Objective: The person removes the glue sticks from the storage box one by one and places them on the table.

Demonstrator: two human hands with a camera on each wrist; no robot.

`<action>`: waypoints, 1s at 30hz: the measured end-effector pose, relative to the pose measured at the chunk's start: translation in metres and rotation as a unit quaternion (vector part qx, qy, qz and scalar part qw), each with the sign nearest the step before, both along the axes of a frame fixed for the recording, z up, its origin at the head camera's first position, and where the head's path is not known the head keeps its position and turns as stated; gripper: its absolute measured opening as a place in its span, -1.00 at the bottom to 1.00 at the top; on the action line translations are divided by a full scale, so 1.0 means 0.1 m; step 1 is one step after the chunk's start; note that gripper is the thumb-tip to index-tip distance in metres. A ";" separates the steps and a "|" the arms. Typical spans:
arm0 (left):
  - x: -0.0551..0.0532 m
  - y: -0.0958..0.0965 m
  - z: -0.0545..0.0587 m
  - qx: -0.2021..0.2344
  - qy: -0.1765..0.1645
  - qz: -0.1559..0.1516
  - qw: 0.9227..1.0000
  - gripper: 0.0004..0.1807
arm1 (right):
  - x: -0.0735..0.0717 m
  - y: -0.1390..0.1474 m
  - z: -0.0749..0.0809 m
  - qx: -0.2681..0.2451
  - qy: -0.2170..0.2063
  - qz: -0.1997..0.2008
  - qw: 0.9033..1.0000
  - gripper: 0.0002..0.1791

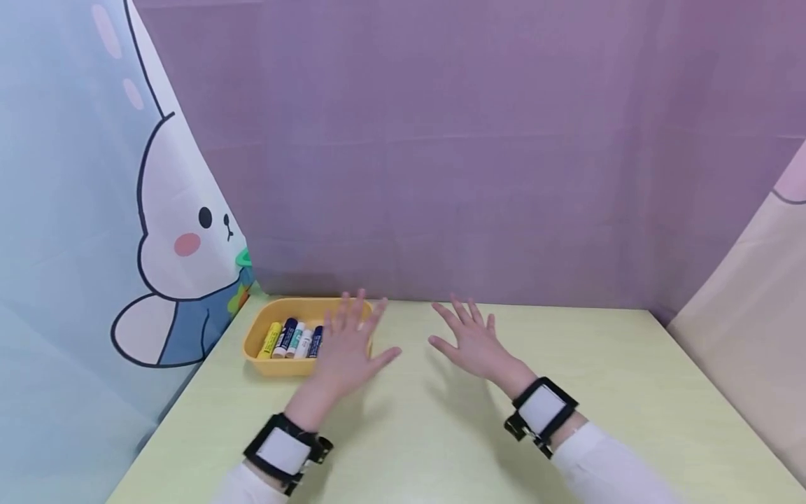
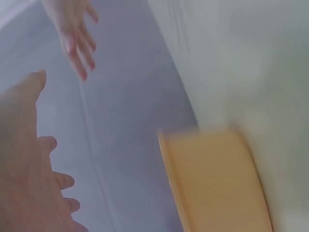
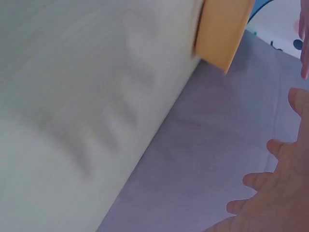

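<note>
My left hand is held above the table with fingers spread, in front of the right part of a yellow-orange basket in the head view. Inside the basket lie several glue sticks, in yellow, dark blue and white; the hand hides some of the contents. To the right, my right hand hovers over the table, fingers spread and holding nothing. In the left wrist view the basket's side shows beyond the left hand. The right wrist view has the right hand apart from the basket.
The pale green table meets a purple cloth at its back edge. A light blue curtain with a printed cartoon animal hangs at the left, and a pale curtain at the right. Both wrists wear black straps.
</note>
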State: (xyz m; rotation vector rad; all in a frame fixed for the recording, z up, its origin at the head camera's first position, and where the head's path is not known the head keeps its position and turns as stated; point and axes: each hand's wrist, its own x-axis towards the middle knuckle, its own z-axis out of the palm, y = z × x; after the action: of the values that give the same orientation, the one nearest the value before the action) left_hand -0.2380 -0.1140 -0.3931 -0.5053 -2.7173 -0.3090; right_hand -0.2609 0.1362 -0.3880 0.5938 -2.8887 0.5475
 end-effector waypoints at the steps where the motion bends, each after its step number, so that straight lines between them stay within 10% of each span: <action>1: 0.00 -0.11 0.02 0.004 0.001 0.012 1.000 -0.07 | -0.04 -0.08 0.00 -0.007 -0.009 0.002 1.000 -0.25; 16: -0.28 -1.58 -0.18 0.058 -0.042 0.157 0.985 0.02 | -0.41 -1.19 -0.23 -0.186 -0.144 -0.019 0.972 -0.16; 26: -0.50 -1.89 -0.19 0.152 -0.217 0.218 0.939 -0.06 | -0.50 -1.61 -0.41 -0.320 -0.206 -0.092 0.920 -0.32; 30: -0.59 -1.89 -0.25 0.141 -0.231 0.210 0.940 -0.25 | -0.50 -1.68 -0.46 -0.300 -0.197 -0.109 0.927 -0.39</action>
State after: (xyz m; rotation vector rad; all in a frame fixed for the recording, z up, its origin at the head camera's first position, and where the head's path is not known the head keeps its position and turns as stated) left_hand -0.2970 -0.3031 -0.4178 0.2649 -3.0468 -0.7634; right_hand -0.3108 -0.0317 -0.4336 0.0676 -2.8187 1.5782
